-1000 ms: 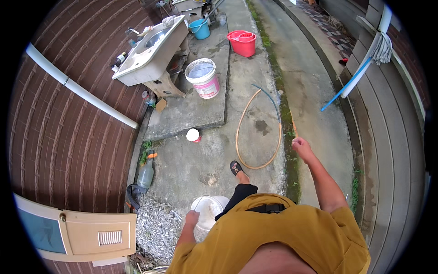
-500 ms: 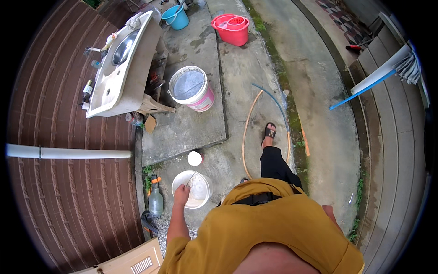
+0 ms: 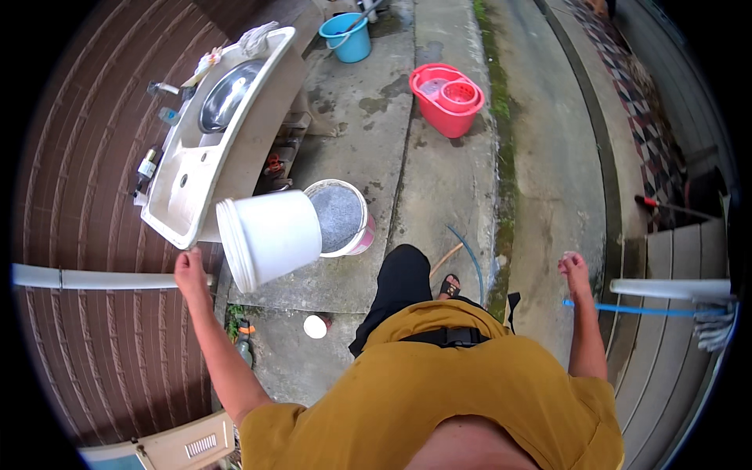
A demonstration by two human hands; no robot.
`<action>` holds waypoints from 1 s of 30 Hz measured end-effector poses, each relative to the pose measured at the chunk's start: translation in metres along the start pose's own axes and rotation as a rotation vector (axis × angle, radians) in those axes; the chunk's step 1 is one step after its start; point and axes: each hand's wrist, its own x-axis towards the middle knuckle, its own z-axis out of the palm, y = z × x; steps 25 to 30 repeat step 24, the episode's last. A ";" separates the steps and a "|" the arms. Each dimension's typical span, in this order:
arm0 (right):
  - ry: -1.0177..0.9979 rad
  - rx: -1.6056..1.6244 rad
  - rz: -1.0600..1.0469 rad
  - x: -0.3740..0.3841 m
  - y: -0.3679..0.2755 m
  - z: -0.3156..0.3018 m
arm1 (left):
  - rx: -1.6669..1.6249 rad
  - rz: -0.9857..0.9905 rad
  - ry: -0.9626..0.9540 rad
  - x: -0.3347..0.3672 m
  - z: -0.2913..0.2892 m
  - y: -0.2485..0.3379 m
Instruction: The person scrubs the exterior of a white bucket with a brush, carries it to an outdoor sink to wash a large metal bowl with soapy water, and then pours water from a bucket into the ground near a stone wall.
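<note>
A white bucket (image 3: 274, 235) hangs tilted on its side in the air, its rim turned toward my left hand (image 3: 191, 272). That hand is closed at the bucket's rim side, and the thin handle is hard to see. Behind the lifted bucket stands a second bucket (image 3: 339, 218), white with a pink label, filled with greyish water or suds; the white one partly covers it. Off to the right, my right hand (image 3: 576, 270) is raised with its fingers curled in, and nothing shows in it.
A white sink (image 3: 176, 211) with a steel basin runs along the brown wall at left. A red mop bucket (image 3: 446, 102) and a blue bucket (image 3: 350, 43) stand farther off. A hose (image 3: 468, 251) lies near my feet, beside a small white-topped container (image 3: 316, 326).
My left hand has lifted the white bucket off the ground and swung it forward and left. My right hand has come up at the right. I have stepped forward.
</note>
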 end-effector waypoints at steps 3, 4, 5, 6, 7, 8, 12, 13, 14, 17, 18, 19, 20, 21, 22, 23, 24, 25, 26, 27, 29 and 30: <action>-0.055 -0.041 -0.045 0.080 -0.102 0.024 | -0.447 -0.154 0.098 0.031 -0.001 0.094; -0.071 -0.093 -0.022 0.105 -0.130 0.040 | -0.545 -0.156 0.134 0.047 -0.008 0.109; -0.102 -0.114 0.025 0.128 -0.153 0.058 | -0.596 -0.153 0.199 0.063 -0.007 0.120; -0.117 -0.136 0.022 0.150 -0.181 0.082 | -0.642 -0.151 0.262 0.080 -0.004 0.131; -0.189 -0.107 0.003 0.172 -0.212 0.119 | -0.667 -0.113 0.275 0.094 -0.012 0.152; -0.240 -0.087 -0.010 0.190 -0.242 0.156 | -0.703 -0.087 0.272 0.114 -0.011 0.161; -0.578 -0.080 -0.209 0.239 -0.387 0.318 | -0.582 -0.016 0.312 0.209 0.024 0.200; -0.592 -0.086 -0.215 0.253 -0.420 0.357 | -0.493 -0.002 0.312 0.233 0.036 0.211; -0.694 -0.134 -0.248 0.264 -0.443 0.390 | -0.397 -0.010 0.299 0.256 0.052 0.215; -0.885 -0.244 -0.279 0.308 -0.497 0.459 | -0.283 0.007 0.387 0.315 0.078 0.216; -0.927 -0.297 -0.280 0.325 -0.506 0.475 | -0.232 0.010 0.427 0.337 0.088 0.211; -0.893 -0.232 -0.219 0.339 -0.513 0.490 | -0.200 -0.013 0.424 0.356 0.084 0.203; -0.912 -0.235 -0.197 0.350 -0.517 0.501 | -0.175 -0.028 0.425 0.376 0.080 0.202; -0.828 -0.194 -0.128 0.359 -0.521 0.509 | -0.219 -0.125 0.457 0.394 0.076 0.201; -0.738 -0.162 -0.060 0.369 -0.522 0.514 | -0.267 -0.226 0.489 0.410 0.074 0.198; -0.718 -0.221 0.018 0.384 -0.516 0.515 | -0.295 -0.289 0.496 0.424 0.070 0.195; -0.793 -0.253 0.046 0.401 -0.509 0.513 | -0.333 -0.342 0.524 0.438 0.065 0.193; -0.793 -0.253 0.046 0.401 -0.509 0.513 | -0.333 -0.342 0.524 0.438 0.065 0.193; -0.793 -0.253 0.046 0.401 -0.509 0.513 | -0.333 -0.342 0.524 0.438 0.065 0.193; -0.793 -0.253 0.046 0.401 -0.509 0.513 | -0.333 -0.342 0.524 0.438 0.065 0.193; -0.793 -0.253 0.046 0.401 -0.509 0.513 | -0.333 -0.342 0.524 0.438 0.065 0.193; -0.793 -0.253 0.046 0.401 -0.509 0.513 | -0.333 -0.342 0.524 0.438 0.065 0.193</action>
